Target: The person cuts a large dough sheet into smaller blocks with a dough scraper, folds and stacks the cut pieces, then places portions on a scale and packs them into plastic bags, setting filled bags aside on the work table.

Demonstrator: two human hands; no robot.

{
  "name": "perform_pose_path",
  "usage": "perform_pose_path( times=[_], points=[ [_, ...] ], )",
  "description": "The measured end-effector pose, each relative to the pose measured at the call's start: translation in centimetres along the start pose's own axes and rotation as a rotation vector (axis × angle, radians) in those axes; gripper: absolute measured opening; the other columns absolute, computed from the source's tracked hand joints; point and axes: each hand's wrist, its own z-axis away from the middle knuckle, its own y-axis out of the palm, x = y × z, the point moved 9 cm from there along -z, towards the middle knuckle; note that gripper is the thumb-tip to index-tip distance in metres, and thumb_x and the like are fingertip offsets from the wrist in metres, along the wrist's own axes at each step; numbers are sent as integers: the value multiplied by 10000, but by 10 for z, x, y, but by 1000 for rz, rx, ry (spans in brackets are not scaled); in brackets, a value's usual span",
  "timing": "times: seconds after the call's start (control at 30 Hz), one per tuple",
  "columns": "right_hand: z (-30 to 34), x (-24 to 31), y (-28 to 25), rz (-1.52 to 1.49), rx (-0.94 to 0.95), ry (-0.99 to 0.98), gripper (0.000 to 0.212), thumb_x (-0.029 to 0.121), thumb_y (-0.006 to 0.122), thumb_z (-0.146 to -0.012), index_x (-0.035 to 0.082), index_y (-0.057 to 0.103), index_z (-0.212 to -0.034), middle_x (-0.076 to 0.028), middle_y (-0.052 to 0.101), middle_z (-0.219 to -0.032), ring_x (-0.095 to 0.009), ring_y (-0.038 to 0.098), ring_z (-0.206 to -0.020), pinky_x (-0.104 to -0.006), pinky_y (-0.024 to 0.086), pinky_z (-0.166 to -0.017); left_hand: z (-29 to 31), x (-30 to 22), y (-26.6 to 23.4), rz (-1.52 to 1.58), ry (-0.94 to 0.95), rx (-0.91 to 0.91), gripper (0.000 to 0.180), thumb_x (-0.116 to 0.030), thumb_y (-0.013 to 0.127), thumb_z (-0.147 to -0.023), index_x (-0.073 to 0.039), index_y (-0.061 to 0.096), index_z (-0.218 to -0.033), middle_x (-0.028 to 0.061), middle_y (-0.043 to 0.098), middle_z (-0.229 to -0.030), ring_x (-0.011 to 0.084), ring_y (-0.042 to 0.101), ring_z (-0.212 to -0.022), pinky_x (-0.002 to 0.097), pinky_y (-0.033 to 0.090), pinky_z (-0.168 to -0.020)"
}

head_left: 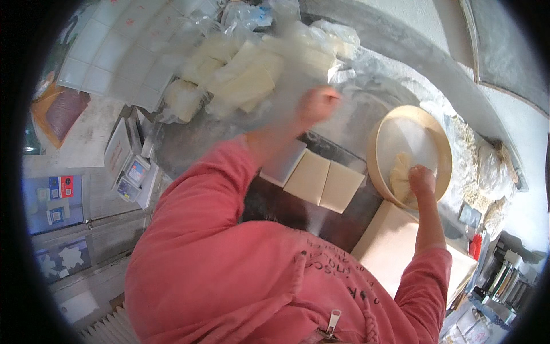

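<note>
My left hand (319,104) is raised over the floury work surface, blurred by motion. Its fingers look curled, but the blur hides whether they hold anything. A round wooden-rimmed sieve (375,150) stands to the right, with pale powder inside. Within its rim my right hand (422,179) is closed on a gathered cream cloth bundle (400,172). Between my arms lie two square stacks of cream sheets, a left stack (307,178) and a right stack (342,187). A pale grey-white block (282,166) sits beside the left stack, partly behind my left forearm.
Cream slabs (243,80) in clear plastic bags line the far left. A large cream block (381,235) lies below the sieve. Crumbly pale scraps (467,155) lie along the right wall. White boxes (129,152) stand at left. Haze hangs over the far surface.
</note>
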Motion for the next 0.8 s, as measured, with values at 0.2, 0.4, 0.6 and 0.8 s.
perform_pose_path(
  times=[0.2, 0.4, 0.6, 0.8],
  points=[
    [6, -31, 51, -755, 295, 391, 296, 285, 420, -871, 73, 606, -959, -118, 627, -933, -307, 613, -845, -427, 499, -773, 29, 106, -127, -1011, 38, -113, 204, -224, 635, -709, -85, 560, -838, 103, 565, -862, 320, 555, -772, 409, 455, -731],
    [5, -29, 48, -518, 221, 629, 390, 435, 521, -838, 112, 593, -1044, -187, 566, -1053, -320, 557, -974, -423, 453, -816, 28, 140, -109, -1175, -70, 280, 156, -175, 549, -751, -78, 544, -874, 107, 564, -923, 289, 554, -896, 390, 461, -767],
    [27, 15, -25, 94, -162, 362, 422, 430, 531, -839, 119, 543, -1125, -151, 538, -1091, -340, 474, -1078, -426, 378, -914, 11, 146, -159, -951, -98, -93, 205, -245, 586, -735, -88, 564, -865, 106, 591, -900, 295, 585, -859, 395, 474, -731],
    [45, 69, -59, -150, -196, 168, 334, 180, 636, -759, 56, 553, -1058, -149, 540, -1076, -322, 482, -1052, -430, 370, -900, -1, 179, -165, -631, -253, -3, 286, -290, 685, -680, -71, 555, -811, 104, 586, -777, 274, 578, -750, 376, 466, -670]
  ],
)
